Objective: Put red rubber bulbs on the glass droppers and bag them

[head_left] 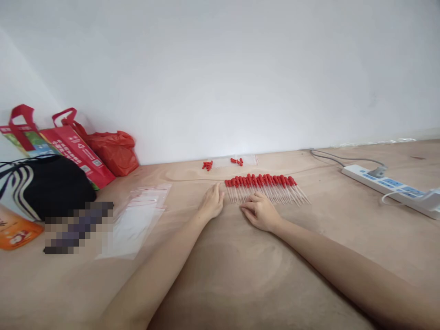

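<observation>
A row of droppers with red bulbs and clear tapering tubes lies side by side on the wooden table, bulbs toward the wall. My left hand rests at the row's left end, its fingers fairly straight and close to the first dropper. Over the tube tips near the middle is my right hand, fingers bent inward; whatever they may hold is hidden beneath them. Behind the row, a few loose red bulbs lie beside a clear plastic bag, with more red bulbs on that bag.
Clear zip bags lie flat on the left. Beyond them are a black bag, an orange packet, a red carrier bag and a red plastic bag. At right, a white power strip has plugs and cables attached.
</observation>
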A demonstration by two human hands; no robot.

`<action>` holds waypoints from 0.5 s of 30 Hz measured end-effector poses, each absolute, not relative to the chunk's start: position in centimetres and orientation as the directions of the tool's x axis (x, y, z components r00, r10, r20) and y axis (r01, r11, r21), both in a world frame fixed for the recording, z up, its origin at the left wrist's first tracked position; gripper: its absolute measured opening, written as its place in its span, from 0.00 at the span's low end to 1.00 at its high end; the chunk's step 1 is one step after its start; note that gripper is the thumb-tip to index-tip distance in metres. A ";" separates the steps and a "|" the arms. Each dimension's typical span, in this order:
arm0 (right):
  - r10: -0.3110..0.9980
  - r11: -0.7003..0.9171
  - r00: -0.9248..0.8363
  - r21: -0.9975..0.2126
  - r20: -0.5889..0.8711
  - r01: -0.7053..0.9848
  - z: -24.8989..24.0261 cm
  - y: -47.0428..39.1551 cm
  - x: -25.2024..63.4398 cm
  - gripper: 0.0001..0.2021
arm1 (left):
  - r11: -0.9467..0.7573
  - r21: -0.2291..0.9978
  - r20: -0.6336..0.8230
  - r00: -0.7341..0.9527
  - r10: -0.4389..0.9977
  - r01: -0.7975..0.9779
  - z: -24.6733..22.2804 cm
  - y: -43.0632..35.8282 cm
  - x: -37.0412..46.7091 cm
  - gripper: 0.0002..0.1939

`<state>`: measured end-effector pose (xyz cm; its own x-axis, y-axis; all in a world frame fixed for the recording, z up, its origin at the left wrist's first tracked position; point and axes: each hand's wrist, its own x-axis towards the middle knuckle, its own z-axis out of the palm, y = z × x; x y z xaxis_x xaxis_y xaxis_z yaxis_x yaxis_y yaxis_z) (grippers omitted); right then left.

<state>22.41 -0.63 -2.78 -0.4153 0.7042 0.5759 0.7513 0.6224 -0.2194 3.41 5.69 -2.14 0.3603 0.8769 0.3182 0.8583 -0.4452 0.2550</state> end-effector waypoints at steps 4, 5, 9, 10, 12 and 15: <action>0.703 0.637 -0.414 -0.254 0.579 0.728 -2.9 -2.1 23.9 0.10 | -0.376 0.180 0.359 0.295 0.886 0.909 -0.7 3.4 -1.0 0.21; 0.703 0.641 -0.414 -0.263 0.578 0.721 -2.9 -2.5 24.3 0.10 | -0.299 0.089 0.362 0.249 0.898 0.950 -0.2 2.9 -2.6 0.22; 0.701 0.653 -0.421 -0.280 0.576 0.704 -2.9 -3.7 25.4 0.10 | 0.036 -0.112 0.359 0.007 0.933 0.993 1.1 1.6 -8.9 0.27; 0.702 0.652 -0.419 -0.282 0.576 0.704 -2.9 -3.8 25.6 0.10 | 0.141 -0.102 0.324 -0.101 0.941 0.985 1.2 1.4 -10.1 0.29; 0.704 0.650 -0.414 -0.288 0.577 0.703 -2.8 -3.9 25.7 0.09 | 0.280 -0.070 0.225 -0.258 0.939 0.957 1.1 1.2 -12.1 0.33; 0.701 0.655 -0.416 -0.293 0.579 0.697 -2.8 -3.8 25.7 0.09 | 0.379 -0.041 0.149 -0.369 0.917 0.925 0.5 1.4 -13.5 0.35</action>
<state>25.69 -3.79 -2.83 -0.4165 0.7012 0.5787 0.6965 0.6552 -0.2926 -13.52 1.42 0.52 -0.3689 0.9174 0.1493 0.9247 0.3785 -0.0410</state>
